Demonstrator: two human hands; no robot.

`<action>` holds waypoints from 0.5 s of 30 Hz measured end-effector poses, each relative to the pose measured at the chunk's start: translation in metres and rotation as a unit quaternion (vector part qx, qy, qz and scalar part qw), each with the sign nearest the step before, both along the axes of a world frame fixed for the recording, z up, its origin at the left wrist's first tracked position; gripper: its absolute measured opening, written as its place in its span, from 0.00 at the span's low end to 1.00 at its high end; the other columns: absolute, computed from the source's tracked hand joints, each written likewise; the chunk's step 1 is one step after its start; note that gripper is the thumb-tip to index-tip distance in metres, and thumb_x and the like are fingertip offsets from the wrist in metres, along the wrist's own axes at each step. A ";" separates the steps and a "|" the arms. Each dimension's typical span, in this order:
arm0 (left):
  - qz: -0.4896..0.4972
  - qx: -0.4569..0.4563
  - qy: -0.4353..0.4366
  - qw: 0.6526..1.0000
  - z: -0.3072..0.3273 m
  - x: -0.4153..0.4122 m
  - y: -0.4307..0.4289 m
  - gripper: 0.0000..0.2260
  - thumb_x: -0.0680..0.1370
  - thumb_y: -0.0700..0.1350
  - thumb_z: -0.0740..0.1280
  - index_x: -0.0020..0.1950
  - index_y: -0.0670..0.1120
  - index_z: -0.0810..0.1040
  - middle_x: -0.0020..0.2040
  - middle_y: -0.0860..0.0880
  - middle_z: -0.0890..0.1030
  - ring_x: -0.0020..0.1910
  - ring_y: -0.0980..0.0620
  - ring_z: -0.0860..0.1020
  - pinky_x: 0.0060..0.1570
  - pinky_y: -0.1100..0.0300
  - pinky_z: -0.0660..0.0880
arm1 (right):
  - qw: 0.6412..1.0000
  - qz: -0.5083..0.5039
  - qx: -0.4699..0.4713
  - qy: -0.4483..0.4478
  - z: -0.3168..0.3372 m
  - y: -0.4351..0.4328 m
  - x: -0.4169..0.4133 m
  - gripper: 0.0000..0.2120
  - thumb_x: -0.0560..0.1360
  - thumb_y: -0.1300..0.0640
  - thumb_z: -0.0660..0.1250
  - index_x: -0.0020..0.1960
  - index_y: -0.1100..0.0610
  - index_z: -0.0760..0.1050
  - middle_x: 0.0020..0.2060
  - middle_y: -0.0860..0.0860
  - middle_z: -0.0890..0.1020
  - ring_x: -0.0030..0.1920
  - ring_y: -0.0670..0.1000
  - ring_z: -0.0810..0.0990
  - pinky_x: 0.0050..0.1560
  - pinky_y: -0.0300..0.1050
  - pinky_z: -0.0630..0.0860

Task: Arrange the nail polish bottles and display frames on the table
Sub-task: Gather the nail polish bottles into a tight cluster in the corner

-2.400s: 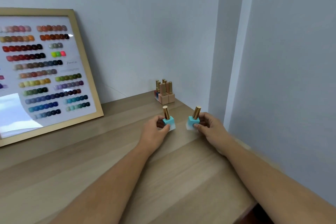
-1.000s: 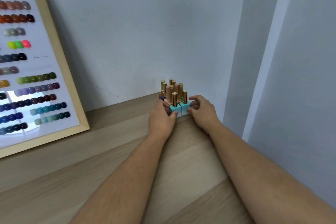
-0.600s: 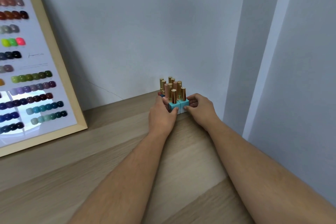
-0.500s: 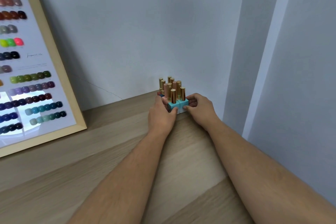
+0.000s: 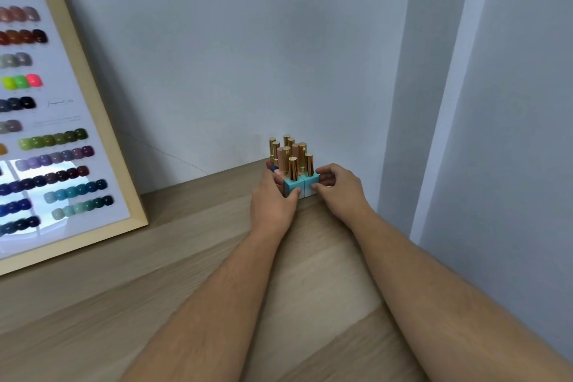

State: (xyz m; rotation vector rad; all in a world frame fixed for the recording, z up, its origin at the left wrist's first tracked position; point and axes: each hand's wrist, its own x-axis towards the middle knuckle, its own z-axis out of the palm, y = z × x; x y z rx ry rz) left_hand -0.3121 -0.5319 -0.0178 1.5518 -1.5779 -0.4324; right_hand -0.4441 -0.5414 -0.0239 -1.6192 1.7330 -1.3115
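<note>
Bottles: cluster (image 5: 286, 155) of gold-capped bottles stands upright at the far right corner of the table (image 5: 186, 257), close to the wall (image 5: 248, 56); two teal ones form its front row, touching side by side.
Left hand (image 5: 273, 205): thumb and fingers pinch the left teal bottle (image 5: 293, 187) by its base, thumb on the near face.
Right hand (image 5: 338, 192): fingers curl round the right teal bottle (image 5: 311, 183), thumb on its near face, other fingers along its right side.
Frame (image 5: 102, 146): leans on the wall at the table's far left, well apart from the bottles; rows of colour swatches inside.
Key relation: both teal bottles lie straight ahead of the hands, long axes upright, caps up; each hand is nearest its own bottle, and the cluster sits just behind, between hands and wall.
Step, as I judge it: seating the front pair flush against the row behind.
Next move calls for: letting go low and sideways, away from the caps, since tall narrow bottles packed this tight would likely tip one another if knocked.
</note>
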 end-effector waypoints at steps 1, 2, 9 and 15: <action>0.000 -0.002 0.010 1.000 0.001 0.001 0.004 0.12 0.72 0.46 0.71 0.48 0.48 0.70 0.44 0.51 0.77 0.42 0.55 0.76 0.38 0.62 0.73 | 1.000 -0.004 -0.005 -0.007 0.001 0.004 0.001 0.16 0.73 0.61 0.68 0.59 0.56 0.73 0.54 0.52 0.79 0.49 0.44 0.75 0.40 0.27 0.69; -0.001 -0.005 0.023 1.000 0.002 0.003 0.008 0.11 0.72 0.46 0.71 0.47 0.49 0.70 0.42 0.51 0.77 0.41 0.55 0.76 0.37 0.63 0.73 | 1.000 -0.011 -0.013 -0.017 0.001 0.008 0.002 0.15 0.73 0.61 0.68 0.59 0.55 0.73 0.54 0.51 0.79 0.49 0.44 0.75 0.41 0.28 0.69; 0.000 -0.012 0.023 1.000 0.013 0.052 0.052 0.09 0.74 0.49 0.69 0.50 0.49 0.71 0.41 0.52 0.76 0.40 0.56 0.75 0.35 0.65 0.70 | 0.995 -0.029 -0.084 -0.038 0.018 0.047 0.032 0.08 0.72 0.60 0.69 0.49 0.51 0.74 0.48 0.49 0.79 0.46 0.44 0.76 0.48 0.38 0.76; 0.037 -0.076 0.020 0.996 0.049 0.149 0.124 0.07 0.73 0.46 0.70 0.46 0.49 0.73 0.39 0.53 0.76 0.37 0.57 0.75 0.36 0.67 0.70 | 0.987 0.096 -0.128 -0.027 0.054 0.099 0.128 0.04 0.72 0.58 0.69 0.45 0.51 0.75 0.39 0.45 0.78 0.40 0.41 0.74 0.39 0.25 0.67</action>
